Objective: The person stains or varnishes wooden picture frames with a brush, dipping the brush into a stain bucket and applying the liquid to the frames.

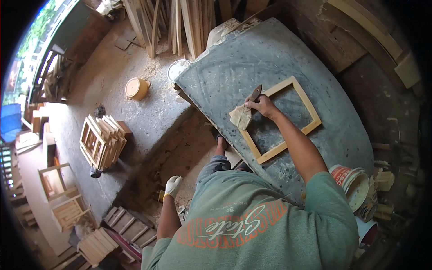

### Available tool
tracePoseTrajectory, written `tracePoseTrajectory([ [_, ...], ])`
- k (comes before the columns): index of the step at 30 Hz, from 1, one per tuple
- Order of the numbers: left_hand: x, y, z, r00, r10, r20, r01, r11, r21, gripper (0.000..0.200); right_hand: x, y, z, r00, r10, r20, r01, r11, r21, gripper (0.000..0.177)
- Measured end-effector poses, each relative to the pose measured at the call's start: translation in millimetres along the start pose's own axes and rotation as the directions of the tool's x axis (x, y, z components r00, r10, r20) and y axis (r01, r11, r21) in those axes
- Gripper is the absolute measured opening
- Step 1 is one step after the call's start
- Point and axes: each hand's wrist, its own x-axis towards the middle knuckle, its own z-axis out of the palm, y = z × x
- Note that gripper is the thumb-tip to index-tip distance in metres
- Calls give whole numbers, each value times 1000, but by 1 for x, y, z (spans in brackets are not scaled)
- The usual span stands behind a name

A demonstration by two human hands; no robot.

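My right hand (263, 107), bare, is closed on a crumpled cream cloth (241, 118) and a flat brown-handled tool (256, 93). The tool's working end is hidden, so its kind cannot be made out. Both are above the near left corner of a rectangular wooden frame (312, 108) lying flat on a grey worktop (225, 81). My right forearm crosses over the frame. Away from the worktop, low at my left side, my left hand (173, 185) wears a white glove. Its fingers look curled in, and whatever is inside them, if anything, is hidden.
Stacked wooden frames (102, 140) stand on a concrete ledge (148, 117), near a yellow tub (137, 88). A white bucket (178, 69) sits by the worktop's corner. Upright timber strips (189, 27) lean behind. Paint buckets (351, 184) stand close on my right.
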Motion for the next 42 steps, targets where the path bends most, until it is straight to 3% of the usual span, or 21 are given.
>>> tracePoseTrajectory([
  [4, -5, 31, 9, 999, 35, 19, -36, 998, 48, 40, 27, 0, 0, 987, -5, -162, 5, 1000, -4, 22],
  [9, 4, 50, 18, 998, 55, 34, -57, 998, 39, 39, 18, 17, -39, 908, -158, -388, 118, 985, -123, 21],
  [11, 6, 57, 18, 997, 61, 38, -62, 997, 52, 39, 8, 20, -62, 879, -131, -458, 141, 990, -14, 18],
  [14, 10, 71, 14, 996, 64, 57, -69, 993, 95, 39, -9, 14, -102, 777, -258, -575, 132, 959, -252, 17],
  [17, 17, 82, 10, 996, 68, 57, -74, 991, 113, 40, -18, 7, -131, 657, -354, -665, 115, 920, -376, 18],
  [20, 22, 88, 9, 992, 118, 54, -125, 982, 144, 40, -38, -40, -97, 588, -602, -541, 181, 749, -637, 15],
  [21, 22, 92, 10, 991, 119, 59, -126, 981, 149, 40, -47, -43, -76, 589, -709, -387, 208, 596, -776, 13],
  [22, 22, 95, 10, 991, 117, 65, -126, 980, 155, 40, -51, -35, -61, 576, -806, -136, 345, 390, -854, 16],
  [23, 22, 96, 10, 990, 120, 69, -130, 980, 151, 40, -62, -51, -32, 651, -757, -58, 455, 450, -769, 20],
  [24, 23, 98, 11, 989, 125, 75, -135, 980, 147, 40, -68, -41, -13, 656, -748, 101, 503, 334, -797, 18],
  [26, 25, 105, 13, 988, 126, 84, -137, 980, 145, 40, -81, -15, 20, 699, -658, 280, 542, 233, -807, 15],
  [29, 22, 118, 15, 988, 122, 91, -135, 979, 151, 41, -89, -8, 15, 684, -638, 354, 607, 228, -761, 16],
  [34, 24, 114, 15, 976, 192, 105, -208, 963, 169, 41, -97, -11, -49, 755, -624, 204, 408, 203, -890, 18],
  [36, 23, 110, 19, 983, 147, 110, -164, 972, 167, 42, -101, -20, -60, 774, -623, 108, 312, 228, -922, 19],
  [39, 26, 98, 26, 980, 161, 117, -180, 968, 176, 40, -96, -22, -32, 765, -641, 68, 303, 265, -915, 22],
  [42, 19, 98, 29, 980, 161, 118, -181, 966, 186, 38, -93, -9, 16, 775, -594, 216, 457, 290, -841, 23],
])
